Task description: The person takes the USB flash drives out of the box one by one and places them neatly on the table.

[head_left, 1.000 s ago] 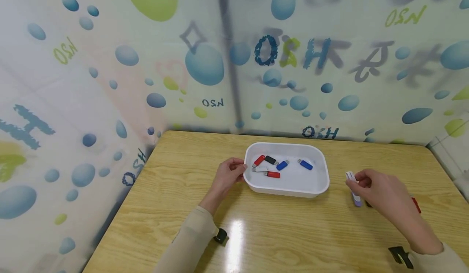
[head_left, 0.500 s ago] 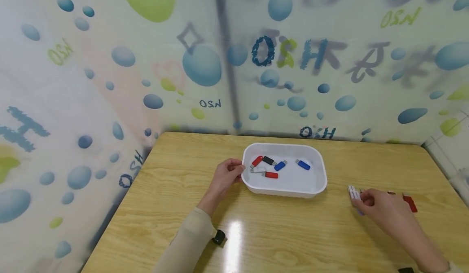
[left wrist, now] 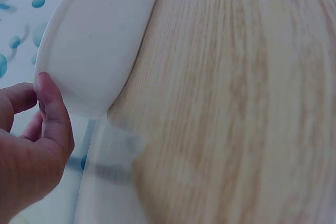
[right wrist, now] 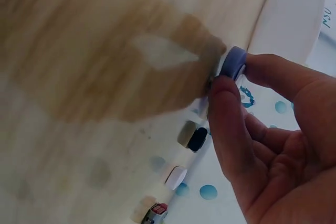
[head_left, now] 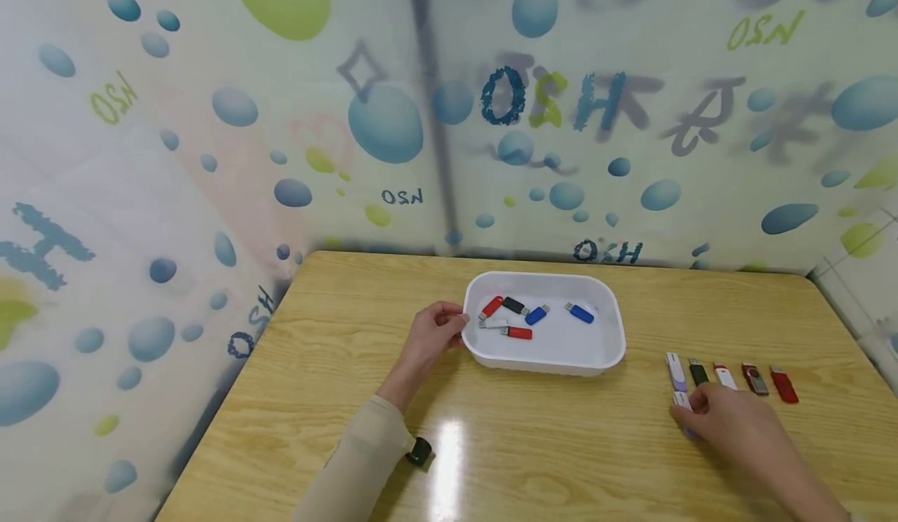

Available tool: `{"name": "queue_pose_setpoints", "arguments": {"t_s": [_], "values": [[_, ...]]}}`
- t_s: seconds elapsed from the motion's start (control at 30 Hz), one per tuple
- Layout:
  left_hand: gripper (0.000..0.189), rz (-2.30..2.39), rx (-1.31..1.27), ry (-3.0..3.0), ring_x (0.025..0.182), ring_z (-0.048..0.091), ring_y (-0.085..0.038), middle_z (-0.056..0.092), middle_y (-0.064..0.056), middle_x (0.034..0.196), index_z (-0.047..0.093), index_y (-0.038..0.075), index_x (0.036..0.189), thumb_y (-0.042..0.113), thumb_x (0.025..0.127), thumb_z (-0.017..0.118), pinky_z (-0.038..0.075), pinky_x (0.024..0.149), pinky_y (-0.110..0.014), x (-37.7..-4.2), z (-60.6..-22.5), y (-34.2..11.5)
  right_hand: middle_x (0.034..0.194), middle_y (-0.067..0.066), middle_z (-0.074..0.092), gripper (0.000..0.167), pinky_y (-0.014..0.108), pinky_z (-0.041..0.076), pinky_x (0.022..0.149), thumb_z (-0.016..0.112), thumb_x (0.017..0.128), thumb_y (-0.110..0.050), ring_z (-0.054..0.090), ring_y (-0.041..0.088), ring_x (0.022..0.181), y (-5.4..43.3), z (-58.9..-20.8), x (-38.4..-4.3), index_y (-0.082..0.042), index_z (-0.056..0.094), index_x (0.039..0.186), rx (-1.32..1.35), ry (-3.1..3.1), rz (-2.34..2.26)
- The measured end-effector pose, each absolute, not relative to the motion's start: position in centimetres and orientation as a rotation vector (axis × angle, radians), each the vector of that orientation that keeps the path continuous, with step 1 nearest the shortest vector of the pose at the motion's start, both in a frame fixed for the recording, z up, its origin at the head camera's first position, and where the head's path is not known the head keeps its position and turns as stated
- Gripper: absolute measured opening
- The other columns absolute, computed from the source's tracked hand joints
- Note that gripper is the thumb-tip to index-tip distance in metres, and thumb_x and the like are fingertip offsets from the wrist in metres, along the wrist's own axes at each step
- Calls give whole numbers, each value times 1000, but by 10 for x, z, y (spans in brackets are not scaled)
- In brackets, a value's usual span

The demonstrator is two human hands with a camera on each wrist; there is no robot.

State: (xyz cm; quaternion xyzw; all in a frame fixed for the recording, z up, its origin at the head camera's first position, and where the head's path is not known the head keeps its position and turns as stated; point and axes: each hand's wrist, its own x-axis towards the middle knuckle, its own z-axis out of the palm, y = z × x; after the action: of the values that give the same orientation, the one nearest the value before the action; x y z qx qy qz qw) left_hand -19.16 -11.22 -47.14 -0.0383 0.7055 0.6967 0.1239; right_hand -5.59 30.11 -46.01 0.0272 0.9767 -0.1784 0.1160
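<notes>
My left hand (head_left: 426, 344) pinches the left end of a white plastic tub (head_left: 543, 365) by its rim. Thumb and finger of my right hand (head_left: 740, 425) hold a white-and-purple USB flash drive (head_left: 683, 403) at the table, just in front of a similar white-and-purple USB stick (head_left: 677, 372). Only the held drive's purple end (right wrist: 234, 62) shows in the right wrist view. To the right, in a row, lie a black stick (head_left: 698, 372), a white-and-red stick (head_left: 725, 375), a dark red swivel stick (head_left: 755, 379) and a red stick (head_left: 784, 386). My right hand partly covers the row's near side.
Inside the tub lie several USB sticks, among them a red one (head_left: 517, 333), a black one (head_left: 514, 305) and a blue one (head_left: 580, 314). The wooden table (head_left: 337, 312) meets a patterned curtain (head_left: 393, 226) at the back.
My right hand has brought the white-and-purple drive nearer to me, from over the row to its front, so the row now shows. My left hand stays at the tub's rim.
</notes>
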Motion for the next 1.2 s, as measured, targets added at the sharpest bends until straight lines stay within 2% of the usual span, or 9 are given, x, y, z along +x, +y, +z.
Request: {"name": "queue_pose_setpoints", "arguments": {"t_s": [0.13,0.37,0.6,0.83,1.0,1.1,1.2], "values": [[24,2030,-103,2059,79,63,-19,67,-18,103,63,-6,121,7,101,66,60,73,-29,-191,-472,-113,62,-5,47,29,32,31,54,71,95,-36,43,17,58,301,-463,-55,-14,63,78,71,2883,-498],[25,2026,-111,2059,80,63,-18,67,-18,105,63,-6,122,8,101,66,61,78,-34,-192,-471,-113,59,-6,40,35,31,27,54,71,95,-35,40,16,56,299,-463,-54,-17,55,70,71,2905,-460],[24,2026,-124,2059,79,63,-17,67,-17,102,63,-5,120,7,100,67,61,76,-32,-193,-471,-112,57,-6,36,40,31,25,52,71,95,-35,38,16,54,297,-464,-51,-18,50,65,49,2970,-422],[25,2011,-119,2068,80,64,-17,68,-18,106,63,-4,121,9,100,68,61,77,-32,-192,-471,-112,60,-5,44,36,32,28,54,65,99,-43,42,17,58,298,-461,-52,-16,64,74,110,2874,-469],[25,2008,-119,2067,80,64,-17,68,-19,107,63,-5,122,9,100,68,61,78,-34,-192,-470,-112,65,-2,53,54,33,35,51,57,102,-53,47,19,60,297,-452,-52,-1,68,94,197,2861,-502],[27,2005,-115,2071,80,64,-17,67,-21,109,63,-5,123,9,101,68,61,80,-36,-192,-469,-112,68,0,56,57,34,37,47,59,101,-54,48,20,58,293,-444,-54,3,64,100,234,2969,-502],[28,2006,-110,2067,81,64,-17,67,-22,110,62,-5,124,9,101,68,61,80,-36,-191,-469,-113,73,2,59,47,33,37,46,66,99,-47,49,19,59,286,-436,-58,1,65,99,195,3115,-529]]}}
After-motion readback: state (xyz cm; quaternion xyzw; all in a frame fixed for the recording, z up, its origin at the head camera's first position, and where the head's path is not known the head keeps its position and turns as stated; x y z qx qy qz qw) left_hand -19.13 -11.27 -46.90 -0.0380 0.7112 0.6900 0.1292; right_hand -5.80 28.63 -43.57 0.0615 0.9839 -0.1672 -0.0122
